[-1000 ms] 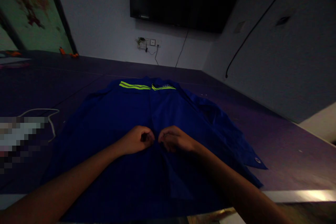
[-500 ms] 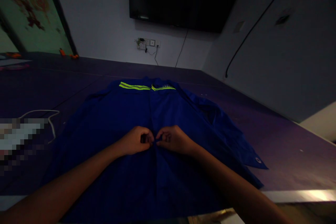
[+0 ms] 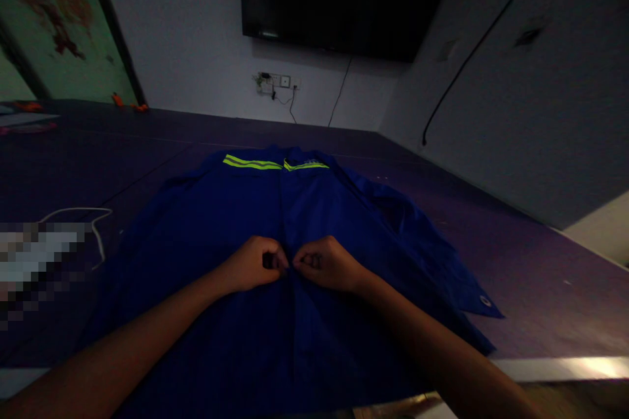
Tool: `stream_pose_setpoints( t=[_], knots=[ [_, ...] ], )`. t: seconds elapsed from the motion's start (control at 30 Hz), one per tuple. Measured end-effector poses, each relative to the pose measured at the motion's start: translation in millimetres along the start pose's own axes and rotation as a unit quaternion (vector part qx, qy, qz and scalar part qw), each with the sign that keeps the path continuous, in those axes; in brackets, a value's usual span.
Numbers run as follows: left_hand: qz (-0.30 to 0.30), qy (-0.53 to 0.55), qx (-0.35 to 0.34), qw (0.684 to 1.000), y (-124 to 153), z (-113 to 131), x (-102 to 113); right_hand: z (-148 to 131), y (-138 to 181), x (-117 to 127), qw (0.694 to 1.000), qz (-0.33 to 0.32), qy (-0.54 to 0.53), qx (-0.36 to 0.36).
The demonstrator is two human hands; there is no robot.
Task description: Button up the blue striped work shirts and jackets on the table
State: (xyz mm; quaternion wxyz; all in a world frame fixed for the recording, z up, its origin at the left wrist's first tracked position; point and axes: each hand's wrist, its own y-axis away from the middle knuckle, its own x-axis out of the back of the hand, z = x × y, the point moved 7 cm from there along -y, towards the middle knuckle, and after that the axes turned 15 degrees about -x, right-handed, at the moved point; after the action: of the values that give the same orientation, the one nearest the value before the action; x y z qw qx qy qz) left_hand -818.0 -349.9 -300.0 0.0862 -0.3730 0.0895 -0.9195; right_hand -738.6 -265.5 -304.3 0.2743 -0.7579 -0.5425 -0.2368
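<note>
A dark blue work jacket [image 3: 221,209] with yellow-green reflective strips [image 3: 253,162] across the chest lies spread front-up, collar away from me. My left hand [image 3: 258,263] is at the middle of its front opening, thumb and fingers closed in a pinch on the cloth. Just across the opening, my right hand [image 3: 327,263] pinches the other front edge. The two sets of fingertips almost meet. Any button or fastener between them is too dark and small to make out. One sleeve [image 3: 432,242] stretches out at the right, its cuff showing a pale round spot.
The jacket lies on a purple surface [image 3: 531,288] with a pale front edge [image 3: 555,368]. A white cable [image 3: 101,236] and a blurred-out object are at the left. Small orange things [image 3: 140,107] sit at the back, below a wall-mounted television [image 3: 339,0] and sockets [image 3: 280,80].
My right fingers have drawn closer together into a tighter pinch. Both hands otherwise stay at the same spot on the jacket front.
</note>
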Motion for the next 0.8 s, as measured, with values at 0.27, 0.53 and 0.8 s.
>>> stream_pose_setpoints(
  t=[0.27,0.53,0.8],
  knots=[
    [0.011,0.015,-0.043,0.999,-1.3,6.1,2.1,-3.1,2.7,0.6,1.0,-0.018,-0.023,0.003],
    [0.009,0.019,-0.051,0.998,-1.5,4.8,1.5,-1.4,1.5,0.4,1.0,-0.004,0.006,0.005],
    [0.013,-0.005,-0.012,1.0,-0.4,4.0,1.5,-7.4,4.5,4.3,0.999,0.013,0.033,0.022]
  ],
)
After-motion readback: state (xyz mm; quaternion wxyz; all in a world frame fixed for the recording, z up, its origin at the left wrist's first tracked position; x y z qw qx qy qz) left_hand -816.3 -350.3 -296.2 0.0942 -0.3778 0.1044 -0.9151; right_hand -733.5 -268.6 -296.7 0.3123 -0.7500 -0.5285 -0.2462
